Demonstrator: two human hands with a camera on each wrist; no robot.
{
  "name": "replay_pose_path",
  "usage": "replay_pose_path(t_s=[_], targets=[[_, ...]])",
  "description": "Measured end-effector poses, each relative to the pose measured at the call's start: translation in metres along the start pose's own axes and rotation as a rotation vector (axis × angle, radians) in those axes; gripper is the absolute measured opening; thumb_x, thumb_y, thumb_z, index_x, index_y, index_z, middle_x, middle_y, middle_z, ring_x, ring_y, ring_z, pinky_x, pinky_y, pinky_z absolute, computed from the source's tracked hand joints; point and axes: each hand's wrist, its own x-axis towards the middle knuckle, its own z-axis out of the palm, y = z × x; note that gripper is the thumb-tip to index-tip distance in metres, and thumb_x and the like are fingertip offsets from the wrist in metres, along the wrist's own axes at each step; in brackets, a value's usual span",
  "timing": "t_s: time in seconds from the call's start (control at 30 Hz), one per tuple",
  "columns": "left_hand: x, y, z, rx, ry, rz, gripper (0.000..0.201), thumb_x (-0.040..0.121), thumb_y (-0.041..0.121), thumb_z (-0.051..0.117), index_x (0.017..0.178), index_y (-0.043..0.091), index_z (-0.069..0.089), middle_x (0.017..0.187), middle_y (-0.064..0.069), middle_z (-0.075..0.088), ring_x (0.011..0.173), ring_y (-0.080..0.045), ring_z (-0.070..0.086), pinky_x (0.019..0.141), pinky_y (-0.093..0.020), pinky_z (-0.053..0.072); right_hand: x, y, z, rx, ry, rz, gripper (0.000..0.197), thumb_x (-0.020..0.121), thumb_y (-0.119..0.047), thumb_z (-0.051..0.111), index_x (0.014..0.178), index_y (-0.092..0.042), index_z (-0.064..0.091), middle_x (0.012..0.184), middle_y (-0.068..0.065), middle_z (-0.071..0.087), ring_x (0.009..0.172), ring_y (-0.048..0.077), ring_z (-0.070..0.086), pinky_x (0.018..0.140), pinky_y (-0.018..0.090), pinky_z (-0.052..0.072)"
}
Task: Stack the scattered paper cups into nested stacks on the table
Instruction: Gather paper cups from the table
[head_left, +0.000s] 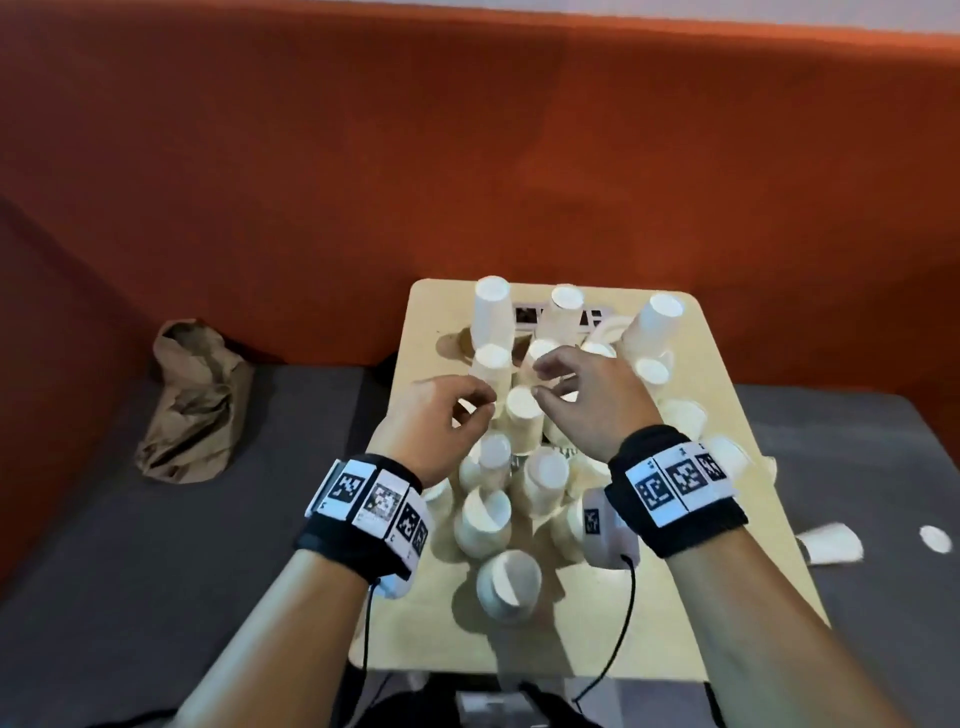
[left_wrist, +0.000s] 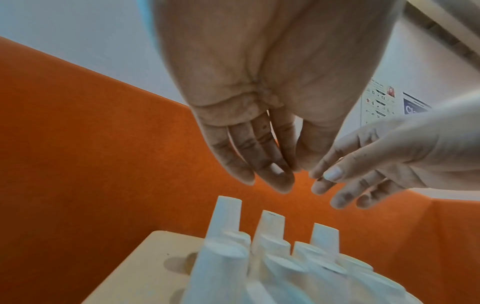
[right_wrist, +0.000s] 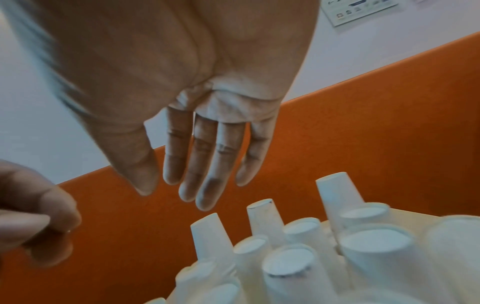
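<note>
Two hands, both empty, hover above the middle of the cup cluster near the centre of the head view. Left hand (head_left: 436, 415): fingers loosely curled toward the thumb, gripping nothing. Right hand (head_left: 582, 395): fingers relaxed and spread, thumb apart, holding nothing; the two sets of fingertips lie near each other but do not touch. Directly below them: one upturned paper cup (head_left: 522, 421), base uppermost, standing among many more paper cups (head_left: 540, 483) crowded on the small pale table (head_left: 727, 395); three taller stacks (head_left: 491, 312) stand toward the table's far edge, upper centre of frame. Two or so cups lie off the table at right, on the grey surface (head_left: 156, 545). Crumpled brown paper bag (head_left: 192, 405), left of frame; orange partition (head_left: 467, 156) behind. Handling note, as judgement: take one cup by its sides near the base, lift it straight up clear of its neighbours, and lower it squarely over another; steady the receiving stack with the other hand, since light cups this closely packed should topple easily.
</note>
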Motion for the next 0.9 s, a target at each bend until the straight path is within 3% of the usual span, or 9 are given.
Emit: replay_pose_path(t_s=[0.2, 0.3, 0.37, 0.43, 0.5, 0.57, 0.67, 0.77, 0.9], targets=[[-0.043, 0.018, 0.041, -0.026, 0.109, -0.009, 0.016, 0.09, 0.018, 0.064, 0.104, 0.021, 0.071, 0.095, 0.012, 0.069, 0.07, 0.006, 0.058, 0.066, -0.005, 0.043, -0.049, 0.034, -0.019, 0.032, 0.046, 0.062, 0.016, 0.085, -0.025, 0.067, 0.101, -0.028, 0.069, 0.098, -0.014, 0.071, 0.084, 0.007, 0.068, 0.083, 0.031, 0.056], [-0.062, 0.024, 0.055, -0.02, 0.154, -0.048, 0.015, 0.09, 0.018, 0.064, 0.102, 0.023, 0.071, 0.078, 0.017, 0.064, 0.064, 0.005, 0.058, 0.063, -0.013, 0.045, -0.07, 0.047, -0.025, 0.003, 0.012, 0.083, 0.013, 0.085, -0.024, 0.068, 0.098, -0.028, 0.068, 0.096, -0.014, 0.07, 0.086, 0.01, 0.068, 0.083, 0.03, 0.054], [-0.073, 0.029, 0.06, 0.011, 0.136, -0.077, 0.014, 0.089, 0.018, 0.064, 0.101, 0.025, 0.07, 0.073, 0.02, 0.062, 0.061, 0.004, 0.058, 0.062, -0.015, 0.045, -0.083, 0.053, -0.025, -0.039, -0.055, 0.085, 0.018, 0.084, -0.027, 0.069, 0.102, -0.029, 0.068, 0.1, -0.014, 0.07, 0.089, 0.011, 0.067, 0.085, 0.032, 0.054], [-0.081, 0.03, 0.063, 0.021, 0.094, -0.103, 0.019, 0.09, 0.013, 0.06, 0.103, 0.023, 0.07, 0.082, 0.016, 0.069, 0.062, 0.002, 0.059, 0.065, -0.016, 0.048, -0.093, 0.058, -0.021, -0.074, -0.148, 0.107, 0.028, 0.081, -0.033, 0.071, 0.108, -0.03, 0.066, 0.109, -0.012, 0.069, 0.095, 0.013, 0.065, 0.089, 0.036, 0.053], [-0.088, 0.029, 0.066, 0.036, 0.035, -0.154, 0.03, 0.09, 0.006, 0.052, 0.108, 0.024, 0.069, 0.097, 0.013, 0.072, 0.07, 0.001, 0.059, 0.064, -0.012, 0.047, -0.1, 0.061, -0.016, -0.114, -0.214, 0.117, 0.04, 0.076, -0.043, 0.071, 0.114, -0.034, 0.063, 0.115, -0.012, 0.066, 0.102, 0.017, 0.063, 0.092, 0.039, 0.052], [-0.093, 0.027, 0.068, 0.061, -0.011, -0.195, 0.039, 0.091, 0.001, 0.045, 0.11, 0.027, 0.069, 0.106, 0.012, 0.071, 0.085, -0.003, 0.061, 0.072, -0.014, 0.049, -0.105, 0.063, -0.012, -0.15, -0.252, 0.11, 0.05, 0.072, -0.047, 0.071, 0.12, -0.039, 0.06, 0.118, -0.011, 0.062, 0.107, 0.018, 0.059, 0.093, 0.038, 0.05], [-0.101, 0.026, 0.068, 0.075, -0.06, -0.244, 0.045, 0.09, -0.002, 0.043, 0.11, 0.028, 0.069, 0.109, 0.012, 0.069, 0.101, -0.008, 0.062, 0.089, -0.024, 0.048, -0.112, 0.062, -0.007, -0.227, -0.279, 0.095, 0.039, 0.083, -0.035, 0.068, 0.121, -0.038, 0.062, 0.11, -0.01, 0.055, 0.105, 0.016, 0.051, 0.081, 0.028, 0.039], [-0.11, 0.021, 0.067, 0.109, -0.096, -0.301, 0.045, 0.088, -0.003, 0.046, 0.112, 0.027, 0.068, 0.108, 0.01, 0.067, 0.093, -0.007, 0.061, 0.088, -0.024, 0.049, -0.116, 0.066, 0.001, -0.229, -0.25, 0.069, 0.023, 0.088, -0.032, 0.058, 0.109, -0.035, 0.066, 0.114, -0.005, 0.066, 0.109, 0.021, 0.059, 0.076, 0.03, 0.036], [-0.127, 0.004, 0.069, 0.077, -0.122, -0.37, 0.051, 0.079, -0.008, 0.047, 0.111, 0.027, 0.065, 0.108, 0.007, 0.066, 0.092, -0.007, 0.061, 0.084, -0.024, 0.051, -0.118, 0.073, 0.007, -0.223, -0.206, 0.071, 0.027, 0.082, -0.026, 0.065, 0.108, -0.033, 0.065, 0.118, -0.006, 0.066, 0.111, 0.02, 0.059, 0.077, 0.029, 0.037]])
